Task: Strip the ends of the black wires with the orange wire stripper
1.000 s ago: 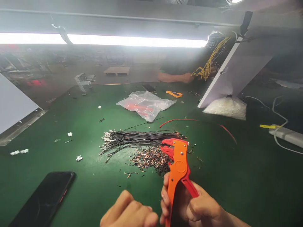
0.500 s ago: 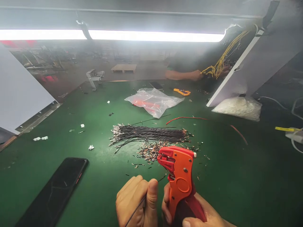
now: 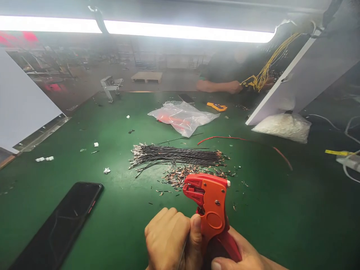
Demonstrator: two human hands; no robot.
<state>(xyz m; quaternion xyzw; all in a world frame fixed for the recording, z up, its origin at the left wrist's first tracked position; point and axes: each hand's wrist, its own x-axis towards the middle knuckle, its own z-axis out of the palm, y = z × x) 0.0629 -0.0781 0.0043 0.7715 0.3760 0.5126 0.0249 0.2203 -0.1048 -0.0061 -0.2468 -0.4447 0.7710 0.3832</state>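
The bottom edge crops the phone at lower left; at bottom centre, the left hand partly covers the orange tool.

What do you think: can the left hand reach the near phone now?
Probably yes: only green tabletop shows between the left hand and the phone, though that hand seems to hold a thin wire.

Smooth plastic on the wire stripper here, shiny metal rivets in it; and there's the phone, all glossy glass! The counter shows a smooth, softly sheened face, the bag beyond is crinkled, shiny plastic, the wires wear smooth coating with bright metal ends, and the pallet looks like matt wood.
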